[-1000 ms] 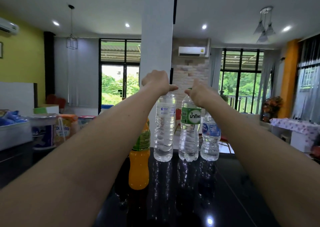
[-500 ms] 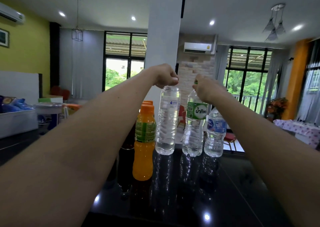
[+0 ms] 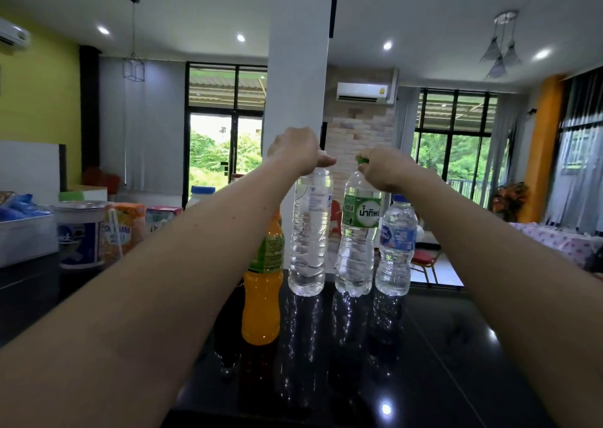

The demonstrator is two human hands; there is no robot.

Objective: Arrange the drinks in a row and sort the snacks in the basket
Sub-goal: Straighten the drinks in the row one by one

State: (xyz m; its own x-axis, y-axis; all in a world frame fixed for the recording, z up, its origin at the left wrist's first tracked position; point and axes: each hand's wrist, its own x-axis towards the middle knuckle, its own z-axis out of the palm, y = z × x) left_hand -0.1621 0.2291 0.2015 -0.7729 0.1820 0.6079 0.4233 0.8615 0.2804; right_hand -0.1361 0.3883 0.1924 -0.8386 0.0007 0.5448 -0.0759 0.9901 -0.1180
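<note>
Both hands barely shifted since earlier frame. Left grip (image 3: 295, 148) clenched on clear plastic water bottle (image 3: 310, 235) cap, right grip (image 3: 385, 168) on green-labelled bottle (image 3: 357, 235), both at glossy black counter (image 3: 440, 346) far edge. Row half-formed; orange juice bottle (image 3: 262, 297) nearer, snacks unsorted.

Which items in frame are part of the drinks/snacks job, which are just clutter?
Job:
- tall clear water bottle, left hand on its cap
- green-label water bottle, right hand on its cap
- small blue-label water bottle
- orange juice bottle

Clutter:
- white tub
- air conditioner
</note>
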